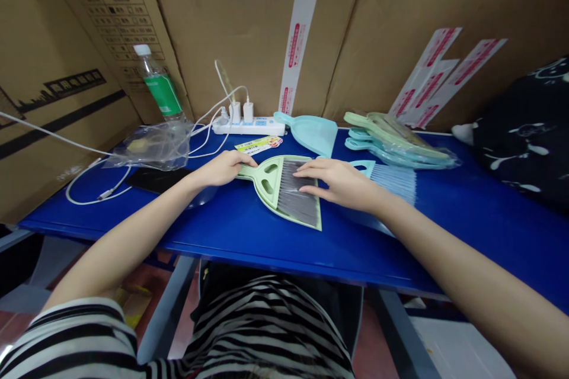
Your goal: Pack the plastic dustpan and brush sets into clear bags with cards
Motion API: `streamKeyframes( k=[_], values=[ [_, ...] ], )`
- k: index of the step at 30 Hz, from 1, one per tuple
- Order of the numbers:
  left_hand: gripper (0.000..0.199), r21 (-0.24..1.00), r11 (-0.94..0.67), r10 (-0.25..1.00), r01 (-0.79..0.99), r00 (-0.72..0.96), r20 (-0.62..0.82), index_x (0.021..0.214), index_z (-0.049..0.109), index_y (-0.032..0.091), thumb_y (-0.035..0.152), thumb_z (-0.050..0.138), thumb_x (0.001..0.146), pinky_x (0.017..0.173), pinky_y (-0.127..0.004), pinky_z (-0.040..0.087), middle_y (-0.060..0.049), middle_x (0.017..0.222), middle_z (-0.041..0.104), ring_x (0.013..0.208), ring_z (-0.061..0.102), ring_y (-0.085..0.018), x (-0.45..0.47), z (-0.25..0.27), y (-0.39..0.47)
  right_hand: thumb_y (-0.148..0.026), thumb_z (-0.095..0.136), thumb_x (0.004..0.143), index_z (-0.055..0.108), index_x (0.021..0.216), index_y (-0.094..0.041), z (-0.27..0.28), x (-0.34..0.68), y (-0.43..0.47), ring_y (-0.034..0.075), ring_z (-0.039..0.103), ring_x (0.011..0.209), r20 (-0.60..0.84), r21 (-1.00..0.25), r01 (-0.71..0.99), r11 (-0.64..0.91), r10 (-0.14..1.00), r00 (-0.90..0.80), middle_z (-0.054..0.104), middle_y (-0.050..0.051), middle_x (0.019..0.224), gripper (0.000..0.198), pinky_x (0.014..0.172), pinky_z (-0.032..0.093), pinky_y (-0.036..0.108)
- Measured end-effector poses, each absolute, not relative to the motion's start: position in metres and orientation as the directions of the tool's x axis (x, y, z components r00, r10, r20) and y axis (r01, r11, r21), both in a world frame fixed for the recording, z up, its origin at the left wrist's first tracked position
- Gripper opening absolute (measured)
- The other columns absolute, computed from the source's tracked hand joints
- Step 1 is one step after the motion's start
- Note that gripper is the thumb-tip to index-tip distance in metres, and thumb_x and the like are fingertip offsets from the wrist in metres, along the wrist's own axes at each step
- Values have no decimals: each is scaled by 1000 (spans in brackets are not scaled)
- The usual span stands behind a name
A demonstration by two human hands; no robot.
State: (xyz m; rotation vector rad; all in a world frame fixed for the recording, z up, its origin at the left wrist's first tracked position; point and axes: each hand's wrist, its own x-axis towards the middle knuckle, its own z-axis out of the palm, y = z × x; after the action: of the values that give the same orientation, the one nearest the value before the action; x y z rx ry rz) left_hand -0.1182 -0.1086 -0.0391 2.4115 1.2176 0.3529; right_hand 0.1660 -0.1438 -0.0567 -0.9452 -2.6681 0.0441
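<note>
A light green hand brush point(293, 195) with grey bristles lies nested in a matching green dustpan point(313, 226) on the table. My left hand point(221, 168) is closed round the handle end of this set, so most of the grip is hidden. Across the bristles rests my right hand point(340, 182), palm down with its fingers stretched out. Just beyond my right wrist lies a light blue brush point(393, 180), partly covered by my forearm. Another light blue dustpan point(315, 133) sits bare behind the green set.
At the back right is a stack of green and blue dustpan sets point(400, 142) in clear plastic. A white power strip point(249, 125) with cables, a printed card point(258, 144), a bottle point(160, 86), clear plastic bags point(153, 145) and a dark flat object point(155, 179) lie leftward. Cardboard point(249, 29) stands behind.
</note>
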Motion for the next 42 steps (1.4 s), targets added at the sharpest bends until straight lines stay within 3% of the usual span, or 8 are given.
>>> streamKeyframes(
  k=[9, 16, 18, 21, 24, 29, 36, 42],
  values=[
    [50, 458, -548, 798, 700, 601, 36, 101, 74, 17, 0, 37, 72, 96, -31, 50, -4, 107, 75, 100, 68, -17, -119, -39, -108, -19, 48, 93, 73, 110, -22, -59, 169, -141, 24, 70, 102, 294, -119, 625, 772, 628, -720, 75, 9, 108, 31, 82, 58, 40],
    [49, 476, -526, 808, 705, 589, 20, 101, 74, 18, 2, 38, 73, 97, -32, 49, -4, 110, 75, 103, 66, -17, -121, -38, -106, -6, 40, 81, 61, 131, -21, -55, 174, -143, 23, 70, 101, 310, -135, 718, 682, 718, -624, 75, 7, 112, 56, 84, 58, 39],
    [48, 479, -527, 809, 702, 587, 30, 101, 74, 19, 3, 39, 73, 96, -31, 48, -3, 109, 75, 102, 66, -17, -123, -39, -105, -11, 41, 84, 60, 131, -21, -52, 173, -146, 25, 68, 105, 325, -147, 713, 686, 714, -620, 73, 8, 115, 52, 88, 57, 41],
    [43, 496, -513, 814, 701, 580, 23, 100, 74, 19, 9, 39, 76, 91, -29, 49, -3, 109, 74, 101, 65, -17, -123, -40, -103, -32, 47, 93, 63, 126, -21, -53, 169, -149, 29, 66, 109, 308, -149, 677, 720, 685, -660, 71, 12, 118, 39, 90, 55, 47],
    [36, 532, -457, 835, 712, 550, -18, 98, 73, 18, 20, 40, 84, 79, -27, 50, -5, 107, 73, 90, 65, -16, -120, -40, -105, -45, 53, 91, 66, 121, -19, -57, 166, -148, 32, 64, 108, 270, -155, 644, 750, 659, -702, 69, 15, 117, 42, 91, 54, 51],
    [31, 599, -469, 796, 649, 604, -30, 83, 70, 14, 38, 50, 86, 69, -24, 47, -4, 87, 71, 74, 60, -14, -117, -40, -109, -40, 53, 92, 68, 116, -20, -61, 165, -145, 30, 64, 107, 273, -189, 617, 764, 644, -715, 70, 14, 112, 35, 90, 53, 49],
    [29, 693, -422, 782, 584, 621, -47, 82, 69, 13, 38, 53, 83, 57, -21, 43, -2, 74, 62, 62, 50, -10, -118, -41, -108, -30, 51, 90, 68, 109, -19, -58, 165, -146, 28, 65, 100, 276, -196, 598, 777, 629, -727, 70, 13, 104, 27, 84, 55, 46],
    [31, 704, -404, 790, 584, 611, -54, 84, 71, 14, 40, 55, 82, 56, -21, 44, -1, 73, 62, 62, 50, -11, -118, -42, -107, -20, 48, 88, 68, 98, -21, -57, 166, -146, 22, 67, 83, 286, -206, 597, 775, 632, -721, 71, 9, 92, 23, 72, 54, 36]
  ],
)
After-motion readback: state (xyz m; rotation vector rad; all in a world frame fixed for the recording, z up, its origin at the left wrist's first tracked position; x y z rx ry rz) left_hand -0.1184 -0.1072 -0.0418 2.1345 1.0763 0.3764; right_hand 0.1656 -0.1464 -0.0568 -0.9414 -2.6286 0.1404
